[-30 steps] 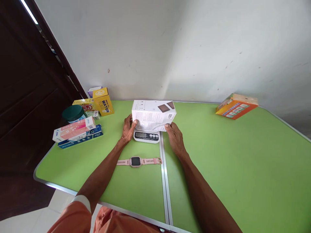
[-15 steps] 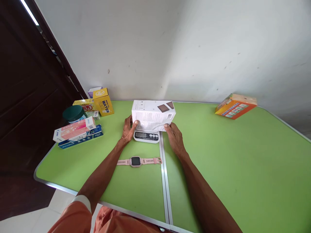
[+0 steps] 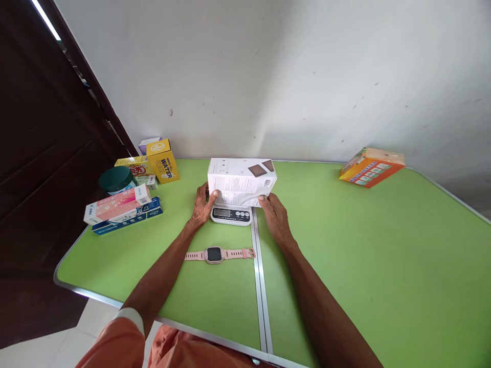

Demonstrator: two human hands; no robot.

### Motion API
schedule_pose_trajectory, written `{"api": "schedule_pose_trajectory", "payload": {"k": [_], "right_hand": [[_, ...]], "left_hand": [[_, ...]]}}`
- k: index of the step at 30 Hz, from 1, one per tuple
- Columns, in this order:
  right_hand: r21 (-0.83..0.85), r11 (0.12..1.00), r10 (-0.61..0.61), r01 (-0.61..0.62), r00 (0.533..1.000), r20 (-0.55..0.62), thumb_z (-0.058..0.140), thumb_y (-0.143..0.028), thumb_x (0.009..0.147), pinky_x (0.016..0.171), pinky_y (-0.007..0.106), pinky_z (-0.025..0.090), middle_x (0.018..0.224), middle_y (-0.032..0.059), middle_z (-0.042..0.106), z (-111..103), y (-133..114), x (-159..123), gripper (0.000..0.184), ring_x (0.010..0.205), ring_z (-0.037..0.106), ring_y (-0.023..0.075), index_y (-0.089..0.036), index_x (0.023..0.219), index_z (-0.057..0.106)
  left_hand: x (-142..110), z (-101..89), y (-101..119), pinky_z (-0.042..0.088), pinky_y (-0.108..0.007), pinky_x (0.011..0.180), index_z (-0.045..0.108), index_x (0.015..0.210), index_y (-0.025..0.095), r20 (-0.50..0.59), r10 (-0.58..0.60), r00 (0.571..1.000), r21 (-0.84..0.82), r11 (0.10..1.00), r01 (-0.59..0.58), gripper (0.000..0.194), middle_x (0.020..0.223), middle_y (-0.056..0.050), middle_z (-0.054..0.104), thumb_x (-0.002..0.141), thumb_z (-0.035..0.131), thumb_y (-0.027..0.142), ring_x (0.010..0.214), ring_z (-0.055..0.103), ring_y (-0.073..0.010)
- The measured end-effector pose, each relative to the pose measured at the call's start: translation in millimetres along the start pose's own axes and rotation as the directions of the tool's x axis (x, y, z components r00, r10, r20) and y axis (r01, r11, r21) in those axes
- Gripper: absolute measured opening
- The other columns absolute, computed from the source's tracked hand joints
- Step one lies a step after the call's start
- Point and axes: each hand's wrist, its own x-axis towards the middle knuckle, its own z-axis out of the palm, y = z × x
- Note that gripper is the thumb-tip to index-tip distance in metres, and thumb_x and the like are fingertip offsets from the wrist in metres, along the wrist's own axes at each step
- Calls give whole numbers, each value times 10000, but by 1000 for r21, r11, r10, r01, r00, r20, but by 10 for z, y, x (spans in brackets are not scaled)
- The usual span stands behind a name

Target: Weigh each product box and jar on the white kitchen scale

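A white printed box (image 3: 240, 186) is held between my two hands over the back part of a white digital scale (image 3: 231, 215). My left hand (image 3: 203, 204) grips its left end, thumb on the front face. At the lower right corner my right hand (image 3: 275, 217) grips it the same way. Fingers behind the box are partly hidden, and so is the scale's weighing surface; I cannot tell whether the box rests on it. In front of the scale a smartwatch with a pink strap (image 3: 214, 255) lies stretched out flat.
On the left stand a yellow box (image 3: 163, 162), a green-lidded jar (image 3: 116, 179), and a pink-and-white carton (image 3: 118, 204) stacked on a blue carton (image 3: 128, 221). An orange box (image 3: 374, 167) sits at the back right by the wall. A metal seam (image 3: 261, 291) runs across the green table (image 3: 345, 266).
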Motion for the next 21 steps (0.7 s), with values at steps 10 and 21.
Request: {"api": "schedule_pose_trajectory", "payload": {"k": [10, 21], "right_hand": [[12, 1000, 1, -1, 1000, 2, 581, -877, 914, 1039, 546, 556, 1336, 167, 770, 4, -1, 10, 778, 1186, 693, 369, -204, 1275, 731], [15, 1000, -4, 4, 1000, 4, 591, -863, 914, 1041, 555, 559, 1278, 170, 778, 5, 17, 17, 747, 1201, 686, 377, -203, 1230, 741]], "left_hand": [[4, 11, -18, 487, -550, 1187, 616, 1413, 208, 9, 25, 1000, 31, 999, -25, 821, 1393, -185, 637, 945, 502, 872, 1386, 577, -359], [7, 8, -3, 467, -538, 1204, 640, 1376, 222, 26, 49, 998, 41, 998, -50, 697, 1380, -170, 656, 954, 601, 775, 1401, 570, -358]]}}
